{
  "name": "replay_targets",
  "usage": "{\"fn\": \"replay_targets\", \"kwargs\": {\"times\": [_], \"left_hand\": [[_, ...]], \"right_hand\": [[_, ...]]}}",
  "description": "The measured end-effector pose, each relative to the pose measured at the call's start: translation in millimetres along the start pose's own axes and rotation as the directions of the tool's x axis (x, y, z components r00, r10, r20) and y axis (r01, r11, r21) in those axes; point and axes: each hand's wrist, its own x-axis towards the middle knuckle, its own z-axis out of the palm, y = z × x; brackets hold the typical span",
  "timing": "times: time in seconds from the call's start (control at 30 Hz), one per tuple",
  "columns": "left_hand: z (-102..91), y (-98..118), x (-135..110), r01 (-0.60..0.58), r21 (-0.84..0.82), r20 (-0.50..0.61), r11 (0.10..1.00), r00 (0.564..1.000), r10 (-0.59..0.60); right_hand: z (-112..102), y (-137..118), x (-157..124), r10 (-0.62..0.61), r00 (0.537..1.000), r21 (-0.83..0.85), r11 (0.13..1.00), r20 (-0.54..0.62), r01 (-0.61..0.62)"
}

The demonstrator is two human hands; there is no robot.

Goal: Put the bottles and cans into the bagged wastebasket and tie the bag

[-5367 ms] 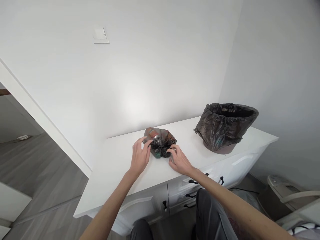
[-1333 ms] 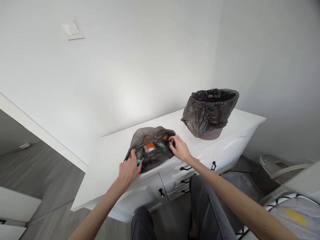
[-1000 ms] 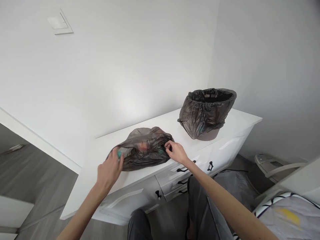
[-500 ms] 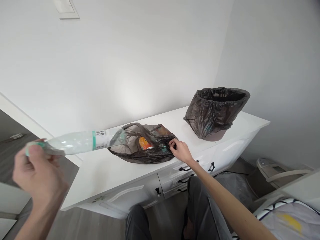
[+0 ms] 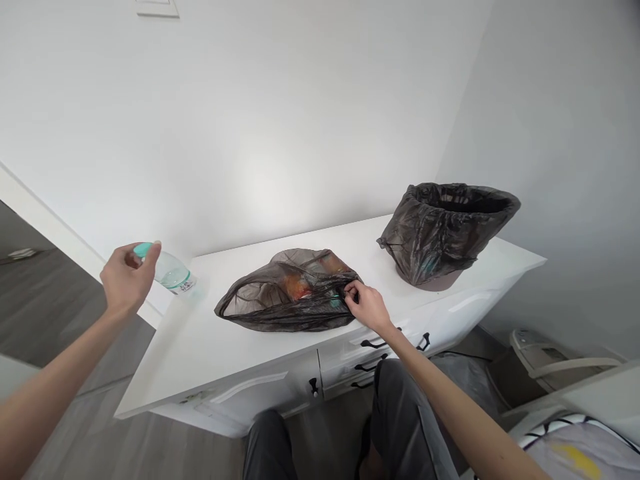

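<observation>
Here, a clear, tapering plastic bottle at left of frame, its mint cap pinched by the left hand, a crinkled translucent black bag at centre, its bunched side gripped by the right hand, a film-draped bin at right, smooth white cabinet top.

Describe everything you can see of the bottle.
The bottle is clear and looks like plastic, with a teal cap, a teal band around its body and, below that, a pale label with dark print too small to read. The left hand grips it at the cap. It is tilted, cap up, base slanting down toward the white cabinet top. The lower end is blurred, so contact there is unclear.
</observation>
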Motion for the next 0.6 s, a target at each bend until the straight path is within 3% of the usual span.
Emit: {"fn": "replay_targets", "kwargs": {"times": [0.2,0.43,0.53,0.6], "left_hand": [[8.2,-13,11,0.066,-0.026,0.083,0.997,0.994,-0.064],[-8.7,-6,6,0.072,0.025,0.117,0.997,0.990,-0.075],[-18.6,8,-10,-0.012,-0.023,0.077,1.000,0.997,0.014],[-24.5,23,-28,-0.133,-0.075,0.001,0.988,0.991,0.133]], "right_hand": [[0,-2,1,0.001,1.000,-0.041,0.999,-0.009,-0.001],[-1,-4,0,-0.004,1.000,-0.042,0.999,0.002,0.005],[-1,-4,0,0.001,1.000,-0.035,0.999,0.015,0.000],[-2,-4,-1,0.001,1.000,-0.031,1.000,0.020,0.000]]}}
